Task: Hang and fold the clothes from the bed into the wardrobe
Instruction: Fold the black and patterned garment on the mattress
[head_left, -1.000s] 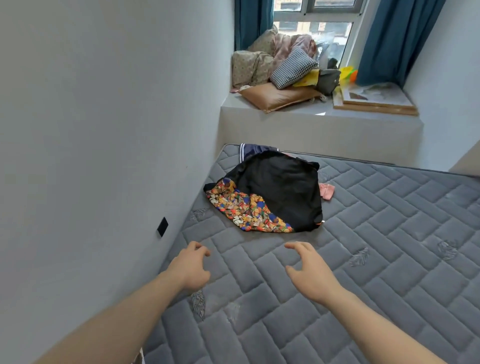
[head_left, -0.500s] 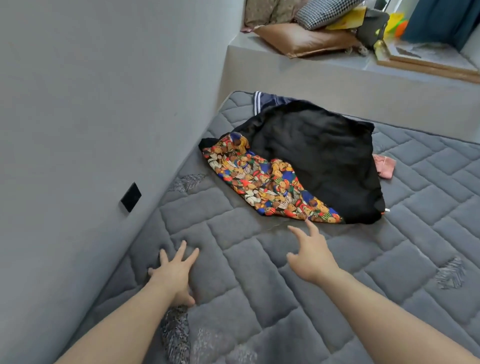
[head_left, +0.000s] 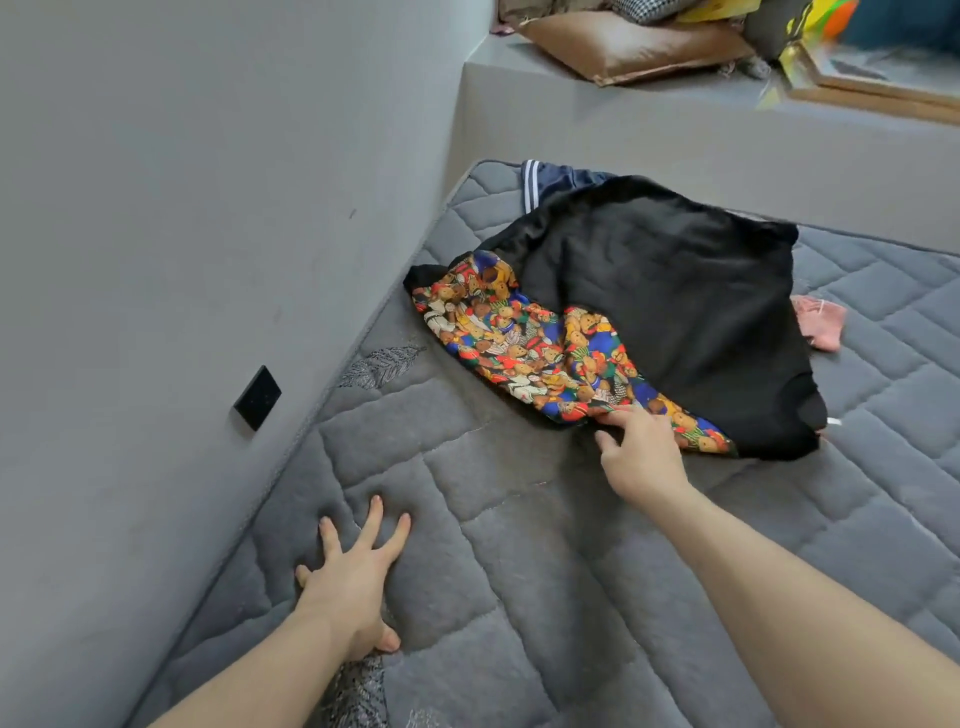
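A small heap of clothes lies on the grey quilted mattress (head_left: 519, 571) near the wall. A black garment (head_left: 675, 291) is on top, partly covering a colourful bear-print garment (head_left: 519, 332). A navy piece with white stripes (head_left: 550, 176) peeks out behind, and a small pink piece (head_left: 821, 322) lies at the right. My right hand (head_left: 639, 452) is at the near hem of the bear-print garment, fingers curled over its edge and pinching it. My left hand (head_left: 353, 582) presses flat on the mattress with fingers spread, holding nothing. No wardrobe is in view.
A grey wall (head_left: 182, 260) with a black socket plate (head_left: 257, 397) runs along the mattress's left side. Behind the bed rises a grey ledge (head_left: 675, 135) carrying a brown cushion (head_left: 634, 47) and other items. Bare mattress stretches to the right.
I have leaned closer to the clothes. My right hand reached forward from the bare mattress onto the bear-print garment's hem. My left hand settled flat on the mattress.
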